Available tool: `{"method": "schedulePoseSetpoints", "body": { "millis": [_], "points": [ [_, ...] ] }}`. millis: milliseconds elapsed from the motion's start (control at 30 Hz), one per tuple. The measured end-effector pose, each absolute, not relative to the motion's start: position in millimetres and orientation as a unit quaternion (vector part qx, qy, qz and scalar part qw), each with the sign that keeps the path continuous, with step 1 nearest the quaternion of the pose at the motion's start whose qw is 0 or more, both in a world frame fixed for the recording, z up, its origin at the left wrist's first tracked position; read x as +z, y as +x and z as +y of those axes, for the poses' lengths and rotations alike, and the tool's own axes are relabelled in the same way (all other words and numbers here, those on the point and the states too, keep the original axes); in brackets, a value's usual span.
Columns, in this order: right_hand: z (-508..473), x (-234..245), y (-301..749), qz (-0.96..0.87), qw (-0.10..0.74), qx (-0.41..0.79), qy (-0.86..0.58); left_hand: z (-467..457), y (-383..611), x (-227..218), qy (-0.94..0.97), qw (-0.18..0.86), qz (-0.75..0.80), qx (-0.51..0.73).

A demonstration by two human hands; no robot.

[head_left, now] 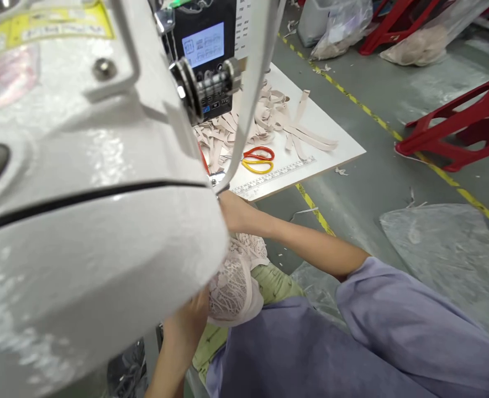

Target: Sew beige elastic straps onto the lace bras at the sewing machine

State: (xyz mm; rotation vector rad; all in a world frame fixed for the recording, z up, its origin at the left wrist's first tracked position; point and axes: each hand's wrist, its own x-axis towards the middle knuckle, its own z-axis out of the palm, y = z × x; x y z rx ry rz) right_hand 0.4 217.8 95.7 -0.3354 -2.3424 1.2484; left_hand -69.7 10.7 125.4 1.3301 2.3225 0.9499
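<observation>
A white sewing machine head [82, 182] fills the left of the view and hides most of both hands. A pale pink lace garment [234, 282] hangs below it over my lap. My left hand [188, 320] comes up from the bottom and grips the lower edge of the lace garment, its fingers partly behind the machine. My right hand [234, 213] reaches in from the right on a bare forearm with a purple sleeve. It rests at the top of the lace, close under the machine, and its fingers are hidden.
A white table [331, 138] carries a heap of beige elastic strips [269, 119], scissors with red and yellow handles [258, 159] and a printed ruler [277, 176]. The machine's control panel [205, 47] glows behind. Red plastic stools [463, 127], plastic bags [455, 260] and a yellow floor line [372, 113] lie to the right.
</observation>
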Motion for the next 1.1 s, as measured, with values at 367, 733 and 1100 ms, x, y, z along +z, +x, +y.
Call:
{"method": "schedulePoseSetpoints", "body": {
  "millis": [367, 733, 1100],
  "points": [
    [213, 90, -1, -0.814, 0.275, 0.493, -0.136, 3, -68, 124, 0.476, 0.09, 0.821, 0.301],
    [213, 92, 0, -0.815, 0.278, 0.491, -0.134, 1, -63, 113, 0.505, 0.076, 0.804, 0.303],
    [215, 89, 3, -0.817, 0.286, 0.484, -0.128, -9, -62, 105, 0.5, 0.053, 0.821, 0.272]
  ]
}}
